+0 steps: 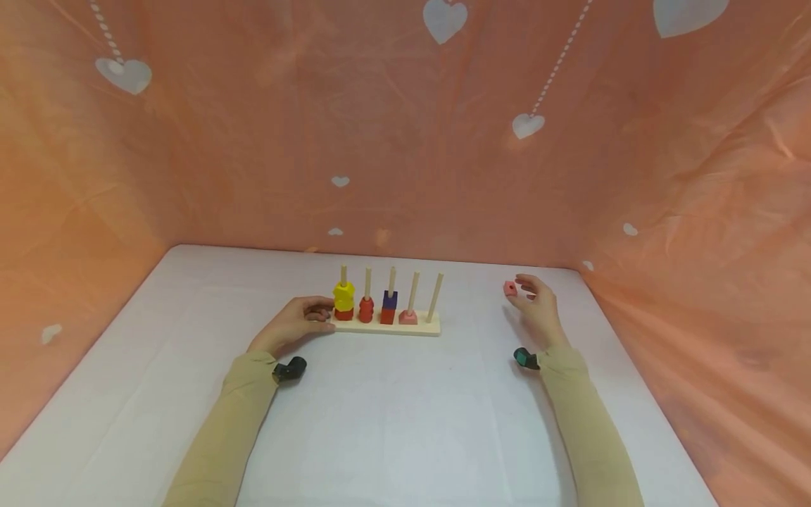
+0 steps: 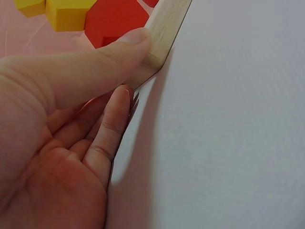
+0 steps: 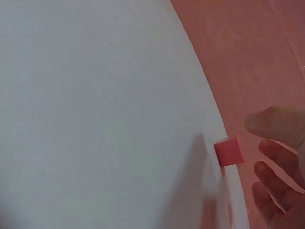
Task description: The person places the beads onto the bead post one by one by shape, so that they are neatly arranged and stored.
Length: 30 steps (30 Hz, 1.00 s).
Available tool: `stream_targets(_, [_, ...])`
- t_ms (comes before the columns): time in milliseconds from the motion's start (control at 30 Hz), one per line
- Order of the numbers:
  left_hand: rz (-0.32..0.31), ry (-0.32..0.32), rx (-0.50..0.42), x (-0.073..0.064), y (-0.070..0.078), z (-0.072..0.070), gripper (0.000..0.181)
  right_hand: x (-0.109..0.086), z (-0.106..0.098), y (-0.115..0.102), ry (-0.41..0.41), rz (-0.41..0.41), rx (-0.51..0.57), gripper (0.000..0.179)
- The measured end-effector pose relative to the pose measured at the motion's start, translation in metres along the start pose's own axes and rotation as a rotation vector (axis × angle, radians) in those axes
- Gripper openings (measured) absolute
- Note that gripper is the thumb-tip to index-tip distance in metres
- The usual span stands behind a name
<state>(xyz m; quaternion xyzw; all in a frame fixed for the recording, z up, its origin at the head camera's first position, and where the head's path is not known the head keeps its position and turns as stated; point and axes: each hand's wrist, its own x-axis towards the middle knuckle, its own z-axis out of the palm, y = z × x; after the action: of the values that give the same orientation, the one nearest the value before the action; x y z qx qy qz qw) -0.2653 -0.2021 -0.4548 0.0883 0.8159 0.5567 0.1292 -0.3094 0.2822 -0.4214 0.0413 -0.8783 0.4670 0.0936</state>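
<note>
A wooden peg stand (image 1: 386, 329) stands on the white table, its upright pegs in a row. Yellow pieces (image 1: 344, 296) sit over a red one on the leftmost peg. Beside them are red pieces (image 1: 366, 310), then a dark blue block (image 1: 389, 300) above a red one, then a pink piece (image 1: 408, 317); the rightmost peg is bare. My left hand (image 1: 294, 320) holds the stand's left end, thumb (image 2: 136, 37) on the wood and fingers at its end. A small pink block (image 3: 229, 151) with a hole lies just off the fingertips of my right hand (image 1: 541, 310), whose fingers are spread and relaxed.
Pink-orange cloth (image 1: 393, 141) with white hearts hangs behind the table (image 1: 393, 422) and along both sides. Dark wrist cameras (image 1: 290, 370) sit by the sleeve cuffs. In the right wrist view, the table's edge runs close to the pink block.
</note>
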Motion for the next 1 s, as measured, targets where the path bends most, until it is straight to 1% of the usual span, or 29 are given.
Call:
stream_targets(133, [0.001, 0.003, 0.0, -0.001, 0.001, 0.001, 0.063, 0.006, 0.001, 0.004, 0.0, 0.048, 0.002, 0.048])
stream_targets(167, [-0.002, 0.006, -0.002, 0.002, -0.003, 0.001, 0.065, 0.007, 0.002, 0.004, 0.001, 0.065, 0.005, 0.047])
stream_targets(300, [0.0, 0.004, -0.011, 0.002, -0.004, 0.001, 0.065, 0.013, 0.005, 0.007, 0.004, 0.106, 0.026, 0.046])
stream_targets(467, [-0.006, 0.005, -0.018, 0.002, -0.004, 0.001, 0.064, 0.019, 0.011, 0.007, 0.015, 0.096, 0.015, 0.043])
stream_targets(700, [-0.011, 0.009, -0.02, -0.002, 0.0, 0.001, 0.063, 0.023, 0.018, 0.009, 0.025, 0.074, -0.076, 0.04])
stream_targets(833, [-0.003, 0.007, -0.021, -0.003, 0.002, 0.002, 0.063, 0.024, 0.019, 0.009, 0.032, 0.072, -0.086, 0.039])
stream_targets(1000, [-0.004, 0.011, -0.016, -0.003, 0.003, 0.001, 0.063, 0.024, 0.017, 0.008, -0.001, 0.091, -0.126, 0.04])
